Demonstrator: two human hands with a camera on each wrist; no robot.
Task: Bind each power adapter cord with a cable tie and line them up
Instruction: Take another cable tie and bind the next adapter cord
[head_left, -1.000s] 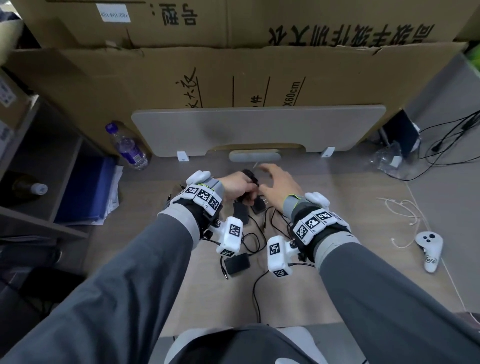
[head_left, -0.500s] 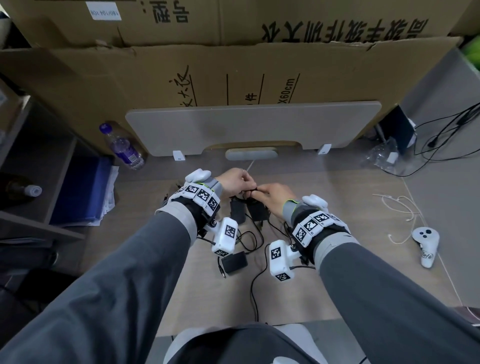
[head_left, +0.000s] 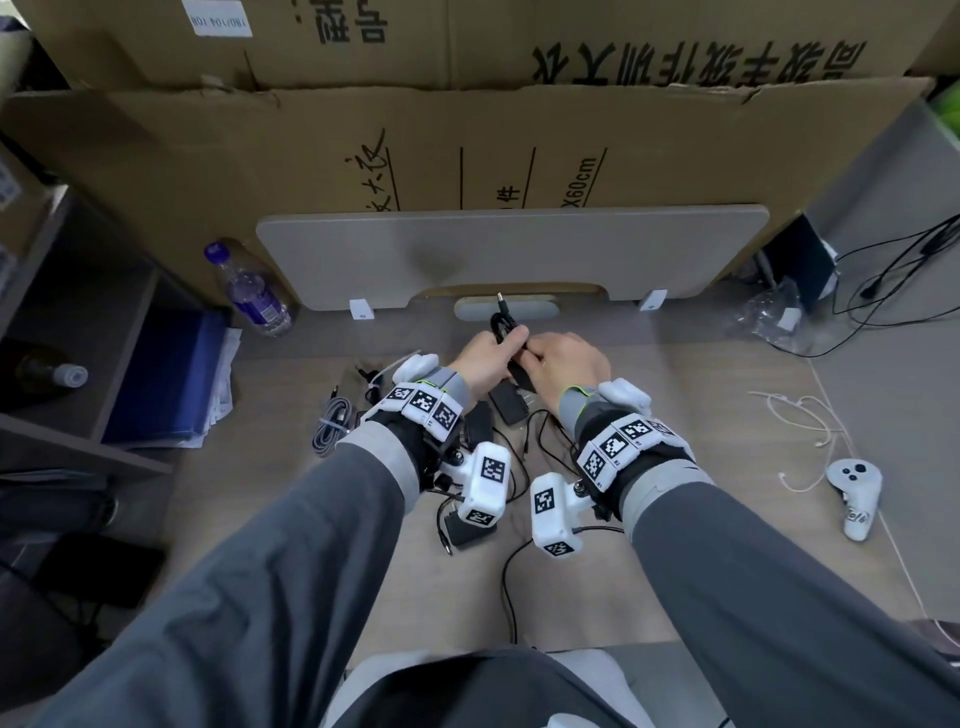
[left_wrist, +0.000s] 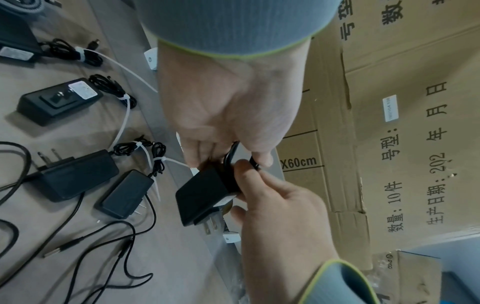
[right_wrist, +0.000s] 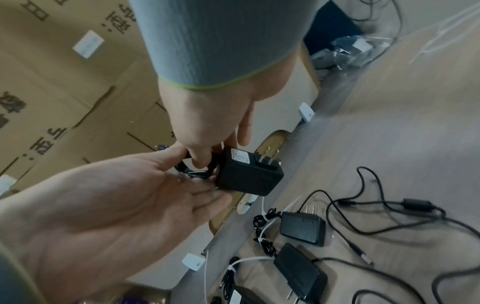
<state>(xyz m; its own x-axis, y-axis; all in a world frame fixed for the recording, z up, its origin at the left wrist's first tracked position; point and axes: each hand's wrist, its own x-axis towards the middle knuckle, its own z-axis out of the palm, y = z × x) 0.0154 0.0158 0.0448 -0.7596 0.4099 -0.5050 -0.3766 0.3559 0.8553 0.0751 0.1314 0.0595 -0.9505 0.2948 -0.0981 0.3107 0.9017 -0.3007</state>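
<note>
A black box-shaped power adapter (left_wrist: 205, 193) is held above the wooden surface (head_left: 332, 519), its coiled black cord (head_left: 506, 325) gripped in the left hand (head_left: 485, 361) and pinched by the right hand (head_left: 566, 364). Tied adapters (left_wrist: 78, 174), hidden overhead, are shown by wrist views.

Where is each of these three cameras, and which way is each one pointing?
Head: worn on the head, looking forward and down at the desk; both sleeves, left hand and right hand show.
Left wrist: on the left wrist, looking along that hand at the black adapter; the right hand reaches in from below.
Right wrist: on the right wrist, looking along that hand at the same adapter; the left palm enters from lower left.
Shared: both wrist views show the tied adapters on the desk.
</note>
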